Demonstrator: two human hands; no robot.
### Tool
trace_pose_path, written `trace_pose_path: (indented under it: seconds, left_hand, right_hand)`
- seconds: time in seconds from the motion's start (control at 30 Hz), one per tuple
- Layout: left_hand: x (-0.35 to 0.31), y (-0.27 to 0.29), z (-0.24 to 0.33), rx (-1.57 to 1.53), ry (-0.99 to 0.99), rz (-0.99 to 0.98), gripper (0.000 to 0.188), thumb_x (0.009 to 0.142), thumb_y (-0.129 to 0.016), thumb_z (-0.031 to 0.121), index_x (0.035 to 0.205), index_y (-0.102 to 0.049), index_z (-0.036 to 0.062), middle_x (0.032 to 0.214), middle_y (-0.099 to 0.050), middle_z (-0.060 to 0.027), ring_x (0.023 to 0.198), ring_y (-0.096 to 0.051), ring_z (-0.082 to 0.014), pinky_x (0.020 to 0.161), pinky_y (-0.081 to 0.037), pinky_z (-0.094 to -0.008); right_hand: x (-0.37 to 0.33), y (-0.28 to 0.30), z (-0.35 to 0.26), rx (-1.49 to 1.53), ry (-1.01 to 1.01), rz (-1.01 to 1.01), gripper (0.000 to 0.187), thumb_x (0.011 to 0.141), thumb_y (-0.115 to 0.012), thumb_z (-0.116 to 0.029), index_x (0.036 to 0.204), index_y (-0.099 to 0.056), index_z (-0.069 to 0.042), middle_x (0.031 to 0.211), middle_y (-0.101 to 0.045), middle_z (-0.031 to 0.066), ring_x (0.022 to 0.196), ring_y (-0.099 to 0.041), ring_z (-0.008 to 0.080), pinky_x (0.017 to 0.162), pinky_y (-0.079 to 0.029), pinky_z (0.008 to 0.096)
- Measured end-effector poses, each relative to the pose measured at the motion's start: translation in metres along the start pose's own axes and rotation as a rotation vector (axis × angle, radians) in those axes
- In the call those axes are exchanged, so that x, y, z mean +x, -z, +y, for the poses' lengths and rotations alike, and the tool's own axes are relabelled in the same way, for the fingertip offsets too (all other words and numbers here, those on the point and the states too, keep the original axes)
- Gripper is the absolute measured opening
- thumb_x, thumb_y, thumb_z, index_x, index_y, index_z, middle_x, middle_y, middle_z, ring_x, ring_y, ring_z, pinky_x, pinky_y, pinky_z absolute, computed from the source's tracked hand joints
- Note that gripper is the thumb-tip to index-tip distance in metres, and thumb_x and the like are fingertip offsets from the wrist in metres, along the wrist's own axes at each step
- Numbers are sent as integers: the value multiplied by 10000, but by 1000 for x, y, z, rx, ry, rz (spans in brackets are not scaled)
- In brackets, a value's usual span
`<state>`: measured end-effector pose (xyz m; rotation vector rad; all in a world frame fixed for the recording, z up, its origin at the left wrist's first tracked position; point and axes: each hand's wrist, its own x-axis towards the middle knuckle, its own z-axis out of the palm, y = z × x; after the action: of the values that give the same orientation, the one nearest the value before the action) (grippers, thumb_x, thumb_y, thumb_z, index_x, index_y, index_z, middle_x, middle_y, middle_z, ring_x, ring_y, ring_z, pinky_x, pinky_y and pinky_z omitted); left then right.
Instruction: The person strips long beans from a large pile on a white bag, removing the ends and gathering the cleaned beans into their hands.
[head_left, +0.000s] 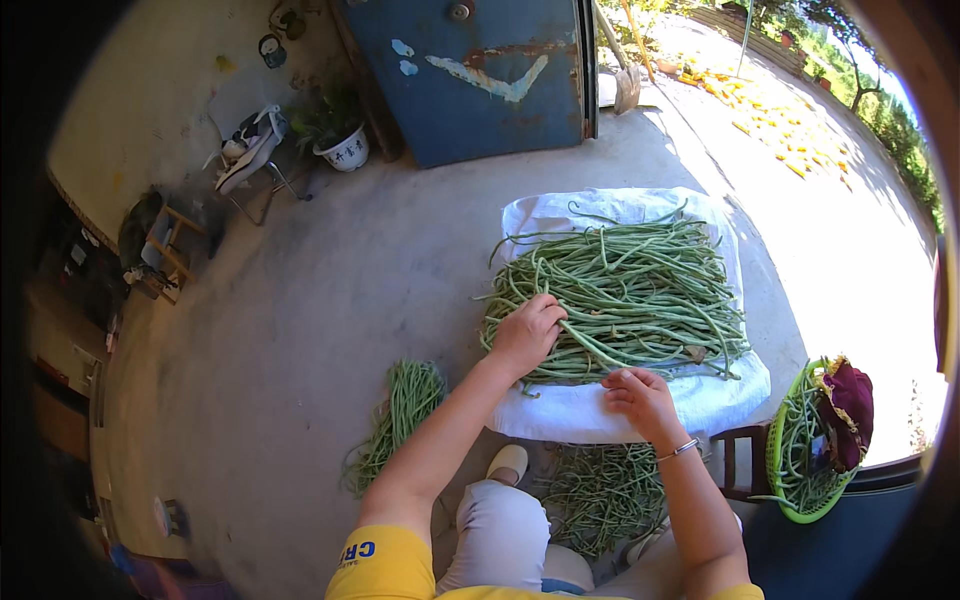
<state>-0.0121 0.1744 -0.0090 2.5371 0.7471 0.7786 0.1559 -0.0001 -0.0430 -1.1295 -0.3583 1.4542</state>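
A thick heap of long green beans lies on a white cloth sack spread over a raised surface in front of me. My left hand is closed at the near left side of the heap, its fingers pinching a long bean. That pale bean slants down to the right, toward my right hand. There, bent fingers and thumb meet around its end, just above the sack's near edge; the exact grip is partly hidden. A bracelet circles my right wrist.
More long beans lie on the floor: a bundle at left and a looser pile by my feet. At right, a green basket holds beans and a dark red cloth. Farther off are a blue door, a potted plant and a chair.
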Motion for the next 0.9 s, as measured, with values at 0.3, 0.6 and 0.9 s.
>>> trace_pose_path:
  seconds: [0.3, 0.6, 0.9]
  left_hand:
    - [-72, 21, 76, -80, 6, -28, 302, 745, -611, 45, 1042, -557, 49, 1058, -529, -95, 832, -591, -248, 710, -489, -328]
    - [-72, 8, 99, -1004, 1020, -280, 276, 892, -529, 266, 1062, -496, 50, 873, -557, -55, 558, -494, -70, 430, -390, -188]
    - [-55, -50, 100, -1560, 992, -46, 51, 897, -489, 109, 921, -514, 71, 792, -565, -63, 489, -412, -50, 399, -315, -181]
  right_hand:
    - [-35, -15, -4, 286, 102, -23, 343, 934, -454, -278, 1141, -466, -5, 930, -604, 130, 700, -602, 163, 621, -523, 284]
    - [-103, -8, 11, -160, 158, -86, 345, 919, -497, -269, 1125, -564, 0, 965, -614, 72, 825, -611, 138, 713, -505, 258]
    - [-217, 43, -2, -456, 433, -16, 238, 922, -482, -163, 933, -629, 25, 895, -646, 83, 817, -612, 155, 740, -488, 290]
